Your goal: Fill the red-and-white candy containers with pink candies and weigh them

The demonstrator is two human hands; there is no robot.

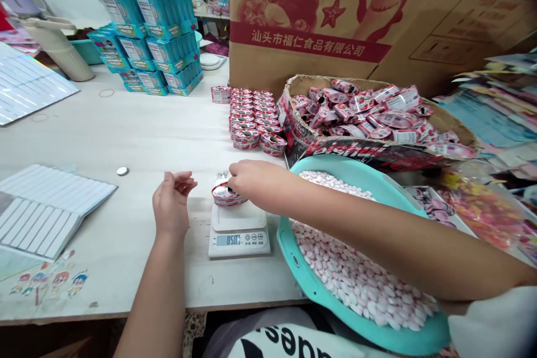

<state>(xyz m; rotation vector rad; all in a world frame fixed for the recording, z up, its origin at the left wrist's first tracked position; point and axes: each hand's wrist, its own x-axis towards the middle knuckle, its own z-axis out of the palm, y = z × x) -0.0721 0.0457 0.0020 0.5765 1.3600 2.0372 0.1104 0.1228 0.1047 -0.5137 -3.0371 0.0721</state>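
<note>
A white kitchen scale (pixel 239 243) stands near the table's front edge, its display reading about 85.8. On its plate rests a small red and white oval packet (pixel 225 194). My right hand (pixel 254 183) reaches over the scale with its fingers bent down at the packet's right side; what the fingertips hold is hidden. My left hand (pixel 173 201) is held up left of the scale, its fingers curled loosely and apart, nothing in it. A turquoise basin (pixel 293 260) full of pale pink candies (pixel 356 274) lies under my right forearm.
Rows of red packets (pixel 251 117) stand behind the scale. A carton (pixel 293 123) of loose packets is at the right, blue boxes (pixel 155 39) at the back left. White sheets (pixel 50 201) and a small round disc (pixel 122 171) lie at the left.
</note>
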